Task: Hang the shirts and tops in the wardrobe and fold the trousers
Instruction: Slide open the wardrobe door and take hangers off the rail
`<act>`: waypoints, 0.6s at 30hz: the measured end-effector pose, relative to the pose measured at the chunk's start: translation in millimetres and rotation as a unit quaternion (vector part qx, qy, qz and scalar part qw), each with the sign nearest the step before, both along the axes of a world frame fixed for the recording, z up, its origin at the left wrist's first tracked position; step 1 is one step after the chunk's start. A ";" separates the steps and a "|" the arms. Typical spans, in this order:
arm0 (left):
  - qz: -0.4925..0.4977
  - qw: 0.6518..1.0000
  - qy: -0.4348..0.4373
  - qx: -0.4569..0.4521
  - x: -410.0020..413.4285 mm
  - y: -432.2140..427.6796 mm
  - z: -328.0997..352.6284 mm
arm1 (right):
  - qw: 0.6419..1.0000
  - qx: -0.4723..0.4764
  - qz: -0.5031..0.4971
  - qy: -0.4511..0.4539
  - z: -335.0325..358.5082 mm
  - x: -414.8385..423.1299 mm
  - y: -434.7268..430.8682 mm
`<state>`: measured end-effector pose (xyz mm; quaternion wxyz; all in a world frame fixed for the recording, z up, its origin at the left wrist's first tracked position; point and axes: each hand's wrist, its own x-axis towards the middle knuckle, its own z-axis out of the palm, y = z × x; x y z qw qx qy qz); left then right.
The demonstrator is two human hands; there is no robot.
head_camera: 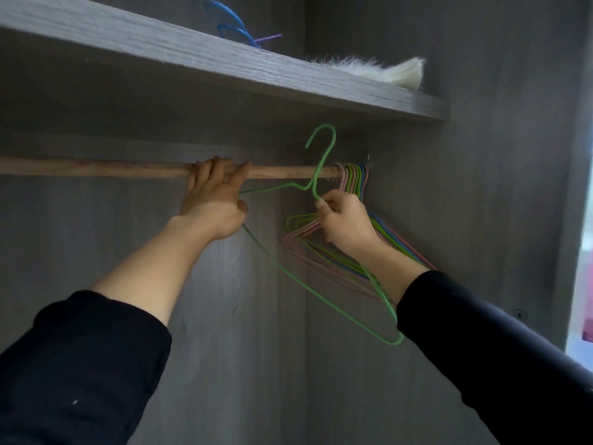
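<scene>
Inside the grey wardrobe, a wooden rail (96,168) runs across at hand height. My left hand (215,200) grips the rail, fingers curled over it. My right hand (346,220) pinches the neck of a green wire hanger (321,297), whose hook is off the rail and points up in front of it. Several empty hangers (354,175) in pink, green and blue hang bunched at the rail's right end, behind my right hand. No shirts or trousers are in view.
A grey shelf (224,65) sits just above the rail, carrying blue hangers (234,27) and a white furry item (385,70). The wardrobe's side wall (481,187) stands close on the right. A bright opening shows at the far right edge.
</scene>
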<state>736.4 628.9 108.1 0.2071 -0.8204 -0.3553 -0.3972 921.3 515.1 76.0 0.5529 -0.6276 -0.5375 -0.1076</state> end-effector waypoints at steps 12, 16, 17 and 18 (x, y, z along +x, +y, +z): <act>-0.210 0.960 -0.114 -0.144 36.4 -106.0 -161.8 | 0.966 -0.221 -0.071 0.118 -115.7 -8.6 -163.8; -0.289 0.927 -0.087 -0.225 55.4 -166.2 -234.7 | 0.937 -0.298 -0.064 0.171 -176.4 -9.0 -232.0; -0.304 0.917 -0.077 -0.246 60.3 -182.7 -251.7 | 0.928 -0.318 -0.061 0.185 -187.9 -10.0 -250.5; -0.319 0.909 -0.070 -0.260 65.9 -199.9 -267.7 | 0.920 -0.333 -0.061 0.199 -197.8 -10.4 -269.7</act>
